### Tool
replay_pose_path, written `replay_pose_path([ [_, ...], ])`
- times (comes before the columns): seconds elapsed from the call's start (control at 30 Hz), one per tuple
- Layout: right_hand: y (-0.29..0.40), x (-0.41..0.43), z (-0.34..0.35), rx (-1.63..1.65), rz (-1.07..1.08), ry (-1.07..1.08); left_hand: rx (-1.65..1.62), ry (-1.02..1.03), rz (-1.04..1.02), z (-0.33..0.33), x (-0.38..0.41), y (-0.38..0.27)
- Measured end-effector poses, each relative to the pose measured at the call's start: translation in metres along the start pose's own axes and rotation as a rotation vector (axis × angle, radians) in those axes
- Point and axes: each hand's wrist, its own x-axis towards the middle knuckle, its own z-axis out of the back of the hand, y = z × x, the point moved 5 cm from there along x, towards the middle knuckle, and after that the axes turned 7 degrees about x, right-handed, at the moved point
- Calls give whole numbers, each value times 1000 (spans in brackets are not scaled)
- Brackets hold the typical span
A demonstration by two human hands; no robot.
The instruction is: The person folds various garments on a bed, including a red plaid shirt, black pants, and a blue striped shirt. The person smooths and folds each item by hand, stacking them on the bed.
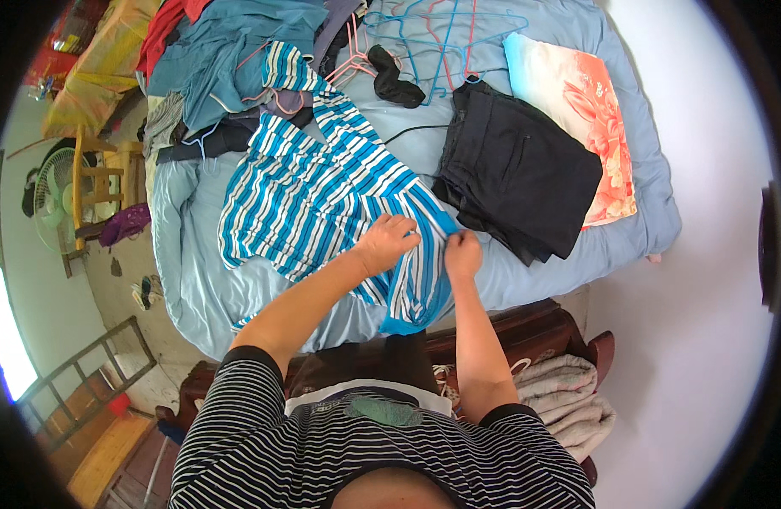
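Observation:
A blue, white and dark striped long-sleeved garment [301, 197] lies spread at a slant over the light blue bedding [193, 267], its lower right part hanging near the bed's edge. My left hand [388, 244] rests on the striped fabric with bent fingers; whether it pinches the cloth is not plain. My right hand [463, 256] is closed on the garment's blue edge, just right of the left hand. Folded black trousers [517, 172] lie to the right, partly over a pillow with a red flower print [597, 127].
Blue hangers [435, 44], pink hangers [355, 60] and a black sock [393, 83] lie at the far side. Heaped clothes [237, 51] cover the far left. A dark wooden footboard [543, 324] stands at the near edge, with a folded blanket [562, 394] beside me.

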Motion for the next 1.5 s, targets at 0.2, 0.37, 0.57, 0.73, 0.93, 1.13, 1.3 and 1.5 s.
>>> replay_pose_path([
  [0.2, -54, -14, -2, 1045, -356, -92, 57, -10, 6, 8, -6, -8],
  [0.37, -36, -18, 12, 1214, -505, -88, 112, 145, 71, 3, 40, 9],
  [0.57, -47, -25, 33, 1235, -525, -284, 164, 371, -25, -25, 48, 9],
  [0.73, -81, -45, 44, 1276, -775, -403, 169, 334, 9, -32, 25, 9],
  [0.93, -116, -70, 49, 1190, -878, -346, 134, 355, -45, -23, -4, 7],
  [1.13, -52, -69, 82, 632, 31, -324, 53, 61, -93, 9, 4, 0],
  [1.3, 18, -45, 63, -56, 380, -205, -53, 33, -88, 8, 29, -6],
  [1.5, 4, -51, 37, -270, 379, -152, 10, 49, -125, -5, 40, -1],
])
